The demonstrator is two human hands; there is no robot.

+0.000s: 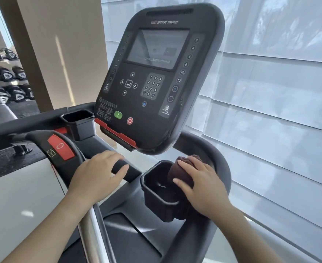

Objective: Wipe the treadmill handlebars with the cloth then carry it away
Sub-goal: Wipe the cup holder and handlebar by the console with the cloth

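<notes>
Head view, lower centre: left hand [97, 174] draped over centre bar [127, 170], fingers [118, 170] loosely curled, holding nothing but the bar. Lower right: right hand [201, 184] pressing dark cloth [182, 173] against right handlebar [221, 168], fingers spread over the wad, beside cup holder [156, 188]. Cloth bunched, partly overhanging holder rim. Wiping judged underway; left handlebar [61, 147] untouched by cloth. Risks: wad slipping into holder if palm pressure eases; left hand straying onto red stop pad [60, 147]; bunched cloth skipping curved sections of bar.
</notes>
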